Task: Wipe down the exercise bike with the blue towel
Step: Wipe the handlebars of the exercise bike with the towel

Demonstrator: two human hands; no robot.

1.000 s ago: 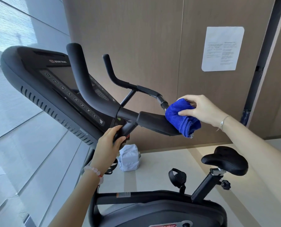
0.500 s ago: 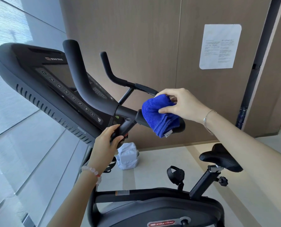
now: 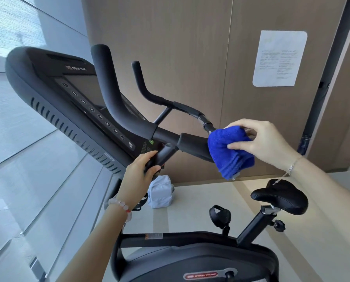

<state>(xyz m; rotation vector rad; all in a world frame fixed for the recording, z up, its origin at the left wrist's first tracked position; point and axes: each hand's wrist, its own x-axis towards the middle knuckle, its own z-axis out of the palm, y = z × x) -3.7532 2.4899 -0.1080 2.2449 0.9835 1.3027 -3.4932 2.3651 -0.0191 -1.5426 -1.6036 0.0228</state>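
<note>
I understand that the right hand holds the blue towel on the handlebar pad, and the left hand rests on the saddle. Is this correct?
Not quite. The left hand does not rest on the saddle; it grips the black post under the handlebars, as the head view shows. The right hand does hold the blue towel on the handlebar pad.

Blue towel (image 3: 230,151): terry, bunched into a thick wad, pinched by the right hand (image 3: 265,142) between thumb and fingers. It is draped over the end of the handlebar pad (image 3: 192,144), and a label corner hangs below the grip. Exercise bike (image 3: 190,259): black, Star Trac logo. Left hand (image 3: 138,174) grips the stem under the bar junction. Console (image 3: 53,88) is tilted, up-left of that grip. Saddle (image 3: 280,195) sits below the right wrist.
</note>
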